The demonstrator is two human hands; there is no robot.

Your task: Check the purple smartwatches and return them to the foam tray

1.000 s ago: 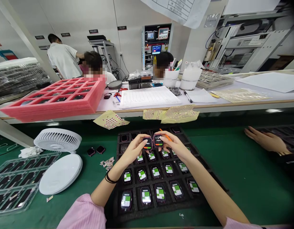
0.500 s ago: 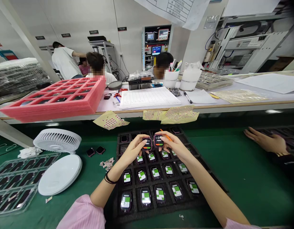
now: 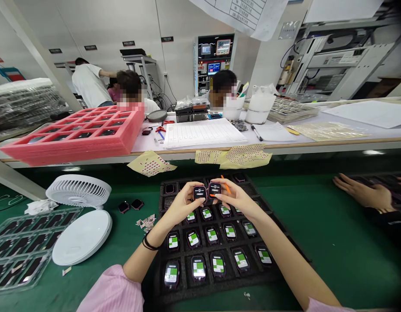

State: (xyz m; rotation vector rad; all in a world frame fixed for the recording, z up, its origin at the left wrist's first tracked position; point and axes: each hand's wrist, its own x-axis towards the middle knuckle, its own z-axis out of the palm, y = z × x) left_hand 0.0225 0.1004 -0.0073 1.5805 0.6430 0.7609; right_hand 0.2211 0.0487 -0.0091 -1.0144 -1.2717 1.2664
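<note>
My left hand [image 3: 184,200] is closed around a smartwatch [image 3: 199,193], with the thumb low on its lit dark screen. Just beside it, my right hand [image 3: 236,199] grips a second smartwatch [image 3: 215,189], its thumb across the lower screen. An orange pen-like stick [image 3: 227,183] also sticks up from the right hand's fingers. Both watches are held side by side, faces toward me, above a black foam tray [image 3: 184,292]. In the tray's pockets lie several watches with lit green and white screens, such as the watch [image 3: 198,268] in the front row.
At left stand a white fan [image 3: 81,238] and a clear tray [image 3: 18,242] of dark parts. Two watches [image 3: 130,206] and small scraps [image 3: 146,222] lie on the green mat. A pink foam tray [image 3: 118,145] rests on the shelf. A co-worker's hand [image 3: 366,195] is at right.
The coloured bars low on both watch screens no longer show; text and a light button are seen. My thumbs have slid lower on the screens. Another hand's fingers appear at the far right edge.
</note>
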